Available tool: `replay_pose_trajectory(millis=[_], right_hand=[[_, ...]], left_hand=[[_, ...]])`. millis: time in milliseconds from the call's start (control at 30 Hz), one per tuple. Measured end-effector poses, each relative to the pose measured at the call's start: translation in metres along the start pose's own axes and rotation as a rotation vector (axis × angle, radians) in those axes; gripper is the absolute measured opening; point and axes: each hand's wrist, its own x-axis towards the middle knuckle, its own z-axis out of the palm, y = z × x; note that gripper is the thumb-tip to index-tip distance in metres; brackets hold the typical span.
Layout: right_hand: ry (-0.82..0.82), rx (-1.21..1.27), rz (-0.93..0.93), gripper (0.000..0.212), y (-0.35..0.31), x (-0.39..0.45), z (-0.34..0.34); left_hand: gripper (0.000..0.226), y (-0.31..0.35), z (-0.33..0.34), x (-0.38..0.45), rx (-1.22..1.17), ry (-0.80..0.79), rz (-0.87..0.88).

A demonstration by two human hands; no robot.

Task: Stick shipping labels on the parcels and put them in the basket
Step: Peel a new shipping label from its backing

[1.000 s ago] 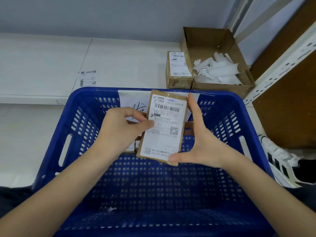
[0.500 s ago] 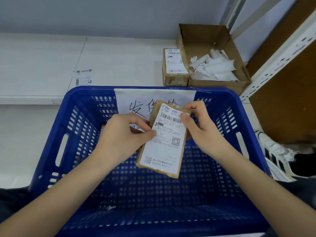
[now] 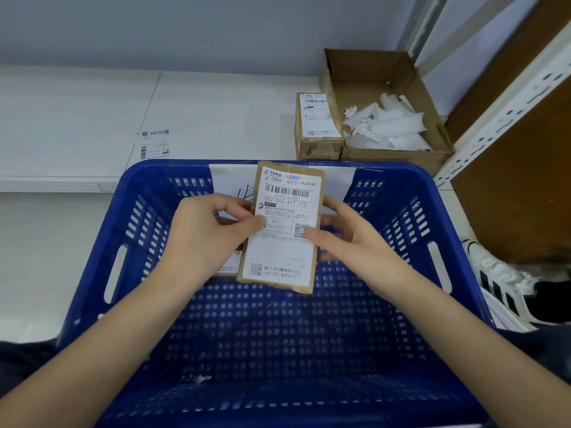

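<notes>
A brown parcel [image 3: 279, 282] with a white shipping label [image 3: 285, 223] on its front is held upright over the blue basket [image 3: 102, 239]. My left hand [image 3: 204, 239] grips its left edge, thumb on the label. My right hand [image 3: 349, 242] holds its right edge, thumb on the label near the QR code. Another labelled parcel [image 3: 230, 266] lies in the basket, mostly hidden behind my left hand. A third labelled parcel [image 3: 318, 125] stands on the white table behind the basket.
An open cardboard box [image 3: 395, 156] with rolled white backing papers sits at the back right. A loose label [image 3: 154, 144] lies on the white table [image 3: 216, 112]. A metal shelf upright [image 3: 500, 109] and a white shoe [image 3: 500, 288] are at the right.
The parcel has risen and straightened from its tilted pose. My right hand slid from the parcel's top right corner down to the middle of its right edge. The view shifted slightly.
</notes>
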Motion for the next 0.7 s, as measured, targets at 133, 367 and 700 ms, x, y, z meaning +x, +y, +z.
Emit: replay_pose_trajectory(millis=[133, 367, 700], right_hand=[[0.055, 0.067, 0.041, 0.066, 0.004, -0.001, 0.006], [0.092, 0.027, 0.036, 0.066, 0.007, -0.001, 0.009], [0.027, 0.021, 0.019, 0.066, 0.014, -0.002, 0.012]], left_hand=[[0.017, -0.004, 0.003, -0.003, 0.155, 0.004, 0.043], [0.056, -0.016, 0.004, -0.014, 1.021, 0.18, 0.385], [0.046, -0.041, 0.039, -0.015, 0.994, -0.05, 0.964]])
